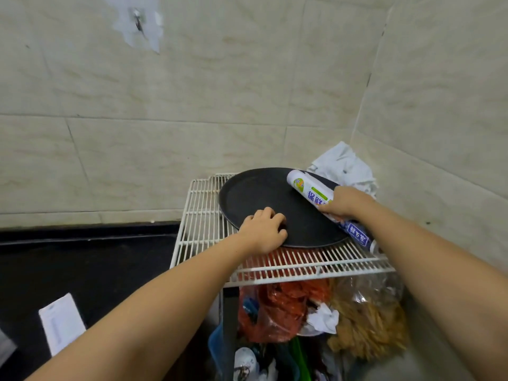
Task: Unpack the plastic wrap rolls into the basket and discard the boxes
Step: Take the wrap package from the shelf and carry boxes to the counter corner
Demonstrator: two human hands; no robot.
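The plastic wrap roll lies slanted across the right edge of a black round tray, gripped around its middle by the right hand. The left hand rests on the tray's near rim with fingers curled, holding nothing. The tray sits on a white wire rack.

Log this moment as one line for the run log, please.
right hand: gripping roll | left hand: on tray rim | tray: on rack | basket: not seen
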